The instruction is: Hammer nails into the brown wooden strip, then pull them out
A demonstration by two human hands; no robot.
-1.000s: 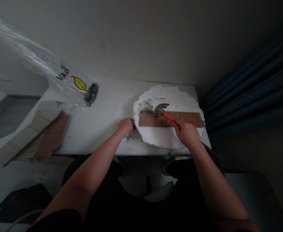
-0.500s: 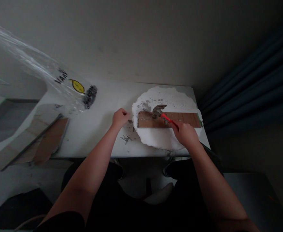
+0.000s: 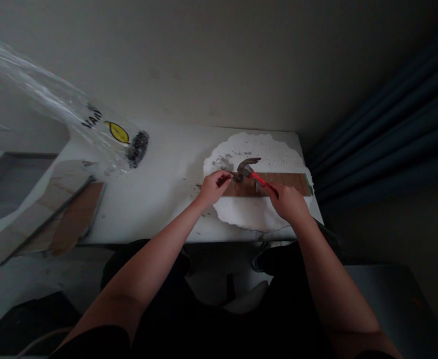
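Our left hand (image 3: 212,188) has moved from the bare surface (image 3: 159,189) onto the wooden board's (image 3: 278,183) left end, pinching something small, likely a nail, upright. Our right hand (image 3: 289,203) grips the red-handled claw hammer (image 3: 249,171), head poised just above that pinch.

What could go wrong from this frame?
The left hand pinches something small right beside the hammer head, so a strike from the right hand might hit fingertips. The wooden board lies on an uneven white foam pad and may shift or bounce under a blow.
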